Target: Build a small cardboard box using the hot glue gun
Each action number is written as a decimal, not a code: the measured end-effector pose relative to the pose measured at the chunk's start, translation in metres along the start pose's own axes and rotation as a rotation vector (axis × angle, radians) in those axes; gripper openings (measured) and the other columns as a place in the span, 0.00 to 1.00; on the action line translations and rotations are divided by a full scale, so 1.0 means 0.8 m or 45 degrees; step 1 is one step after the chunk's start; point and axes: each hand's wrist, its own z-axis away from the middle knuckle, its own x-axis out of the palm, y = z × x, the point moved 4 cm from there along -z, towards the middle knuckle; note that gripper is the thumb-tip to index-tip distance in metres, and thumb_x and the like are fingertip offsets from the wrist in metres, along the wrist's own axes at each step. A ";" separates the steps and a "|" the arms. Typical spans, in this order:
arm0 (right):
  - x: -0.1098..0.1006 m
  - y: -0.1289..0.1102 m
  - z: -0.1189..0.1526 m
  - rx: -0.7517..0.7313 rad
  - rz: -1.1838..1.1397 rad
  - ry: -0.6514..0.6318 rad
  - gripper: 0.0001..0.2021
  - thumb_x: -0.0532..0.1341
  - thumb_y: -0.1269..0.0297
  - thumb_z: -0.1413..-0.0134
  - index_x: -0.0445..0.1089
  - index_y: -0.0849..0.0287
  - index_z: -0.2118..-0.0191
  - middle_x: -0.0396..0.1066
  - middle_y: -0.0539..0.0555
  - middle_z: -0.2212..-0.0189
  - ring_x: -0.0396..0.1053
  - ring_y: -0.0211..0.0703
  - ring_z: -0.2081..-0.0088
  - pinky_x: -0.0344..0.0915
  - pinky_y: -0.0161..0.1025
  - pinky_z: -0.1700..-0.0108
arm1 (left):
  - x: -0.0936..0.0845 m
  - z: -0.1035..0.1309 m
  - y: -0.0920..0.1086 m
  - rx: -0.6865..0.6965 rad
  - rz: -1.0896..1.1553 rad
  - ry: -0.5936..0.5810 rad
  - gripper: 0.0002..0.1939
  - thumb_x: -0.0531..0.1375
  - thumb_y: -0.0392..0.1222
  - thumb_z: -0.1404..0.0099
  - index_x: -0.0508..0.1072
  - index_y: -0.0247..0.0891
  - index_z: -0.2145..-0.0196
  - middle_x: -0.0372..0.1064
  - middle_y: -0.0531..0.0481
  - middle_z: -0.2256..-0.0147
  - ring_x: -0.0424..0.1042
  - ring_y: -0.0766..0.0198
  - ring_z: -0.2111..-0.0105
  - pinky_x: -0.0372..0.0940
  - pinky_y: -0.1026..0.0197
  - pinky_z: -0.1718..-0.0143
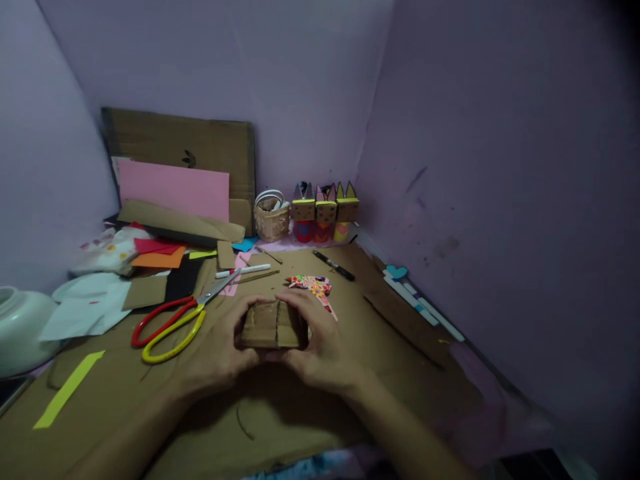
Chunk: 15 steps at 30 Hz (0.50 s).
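Between my two hands is a small brown cardboard box (263, 325) with a dark seam running down its top. My left hand (223, 347) grips its left side, fingers curled along the far edge and thumb at the near edge. On the right side my right hand (323, 343) holds it the same way. Just beyond the box lies a colourful patterned glue gun (313, 285), partly hidden by my right hand. Scissors (197, 310) with one red and one yellow handle rest open to the left of my left hand.
Cardboard covers the table (400, 407). A black marker (334, 265) and a white pen (243, 271) lie farther back. Behind them stand a small basket (273, 217) and several cardboard animal figures (326, 212). Paper scraps (157, 253) pile at left, near a white pot (23, 333).
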 end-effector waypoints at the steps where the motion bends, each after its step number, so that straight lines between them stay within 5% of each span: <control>1: 0.001 0.001 0.000 -0.021 -0.006 0.003 0.34 0.71 0.67 0.60 0.61 0.52 0.45 0.66 0.59 0.48 0.63 0.52 0.46 0.59 0.49 0.44 | 0.002 0.001 0.000 -0.012 0.188 -0.070 0.35 0.69 0.44 0.54 0.64 0.43 0.49 0.67 0.46 0.50 0.67 0.48 0.49 0.64 0.53 0.50; 5: 0.005 -0.001 0.002 -0.138 0.020 -0.052 0.36 0.69 0.73 0.60 0.58 0.51 0.43 0.66 0.57 0.48 0.63 0.51 0.47 0.60 0.49 0.46 | 0.003 0.002 0.001 -0.175 0.657 -0.108 0.33 0.67 0.46 0.51 0.65 0.40 0.48 0.68 0.42 0.51 0.66 0.48 0.49 0.65 0.54 0.52; 15: 0.014 -0.004 0.006 -0.150 0.143 -0.169 0.35 0.63 0.76 0.60 0.58 0.58 0.41 0.67 0.60 0.52 0.65 0.50 0.51 0.63 0.46 0.49 | 0.005 0.002 0.000 -0.300 0.633 0.054 0.21 0.66 0.35 0.59 0.72 0.36 0.63 0.73 0.49 0.67 0.70 0.58 0.64 0.66 0.62 0.65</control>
